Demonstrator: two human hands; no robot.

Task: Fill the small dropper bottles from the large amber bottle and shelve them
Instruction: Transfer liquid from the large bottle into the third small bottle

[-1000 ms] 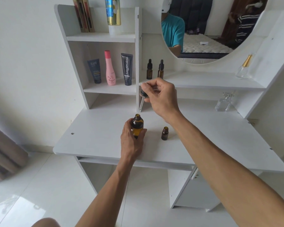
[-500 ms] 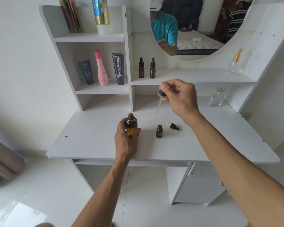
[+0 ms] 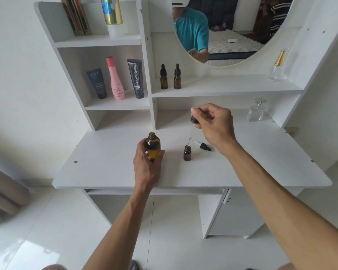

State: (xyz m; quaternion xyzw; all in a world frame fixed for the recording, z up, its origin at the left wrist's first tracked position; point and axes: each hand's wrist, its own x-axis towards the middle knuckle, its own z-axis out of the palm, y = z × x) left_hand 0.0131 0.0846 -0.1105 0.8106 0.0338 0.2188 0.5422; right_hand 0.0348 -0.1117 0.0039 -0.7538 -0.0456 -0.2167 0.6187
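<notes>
Left hand (image 3: 147, 166): fingers curled round the big bottle (image 3: 153, 147), holding it upright on the desk (image 3: 105, 172).
Big bottle: amber, uncapped; how full, I cannot tell.
Small bottle (image 3: 187, 152): open, upright, just right of the big one, touched by neither hand; its contents cannot be made out.
Loose dropper (image 3: 203, 146): lying on the desk just behind it.
Right hand (image 3: 215, 123): fingertips pinch the pipette (image 3: 191, 131) by its black bulb, glass tip right above the small bottle's mouth.
Shelf (image 3: 222, 88): two capped bottles (image 3: 170, 76) side by side.
</notes>
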